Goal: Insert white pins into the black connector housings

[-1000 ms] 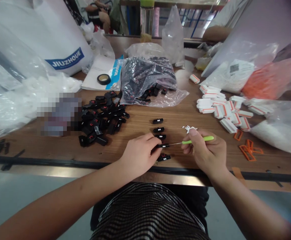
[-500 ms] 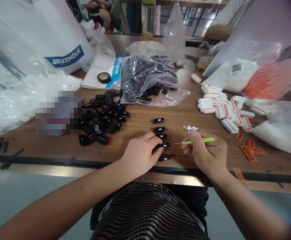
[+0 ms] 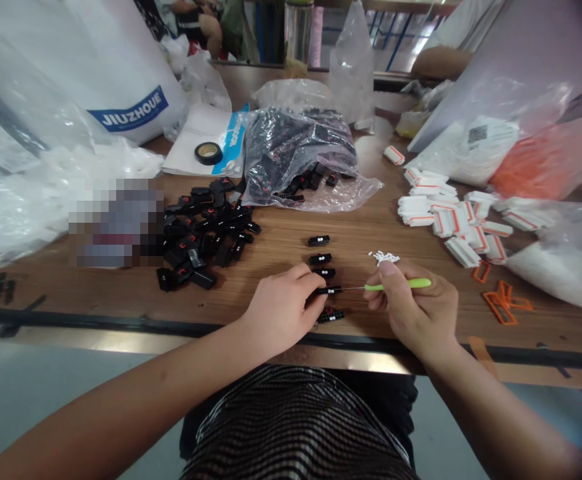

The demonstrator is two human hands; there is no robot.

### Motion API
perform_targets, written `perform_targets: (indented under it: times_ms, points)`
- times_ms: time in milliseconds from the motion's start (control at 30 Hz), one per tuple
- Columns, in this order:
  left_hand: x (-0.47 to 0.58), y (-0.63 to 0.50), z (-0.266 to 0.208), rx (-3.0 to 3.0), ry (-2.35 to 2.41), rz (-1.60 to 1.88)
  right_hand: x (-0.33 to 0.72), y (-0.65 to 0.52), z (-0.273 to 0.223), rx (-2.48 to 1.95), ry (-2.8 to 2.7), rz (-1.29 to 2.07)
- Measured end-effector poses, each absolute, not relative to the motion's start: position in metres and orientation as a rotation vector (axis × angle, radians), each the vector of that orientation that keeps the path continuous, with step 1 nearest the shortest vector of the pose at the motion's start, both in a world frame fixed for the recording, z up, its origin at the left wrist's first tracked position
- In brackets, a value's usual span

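Both hands worked on 1 small black connector near the table's front edge.
The left hand pinched it; the right hand gripped a green-handled pick, its tip touching the connector.

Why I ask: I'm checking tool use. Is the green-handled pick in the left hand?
No, the right hand grips the pick, while the left hand steadies a black connector at its tip.
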State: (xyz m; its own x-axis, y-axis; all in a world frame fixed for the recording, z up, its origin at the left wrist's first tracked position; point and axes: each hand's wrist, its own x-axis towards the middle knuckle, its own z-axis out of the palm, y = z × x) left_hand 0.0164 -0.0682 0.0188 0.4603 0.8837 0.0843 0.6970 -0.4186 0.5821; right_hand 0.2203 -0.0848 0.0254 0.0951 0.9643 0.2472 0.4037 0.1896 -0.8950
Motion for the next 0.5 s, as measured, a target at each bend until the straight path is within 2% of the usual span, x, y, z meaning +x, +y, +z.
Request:
perform_targets:
  times_ms: [500]
  points:
    - [0.016, -0.0677, 0.0188, 2.255, 1.322, 0.501, 0.2188, -0.0884, 0.0249, -1.379, -1.496, 0.68]
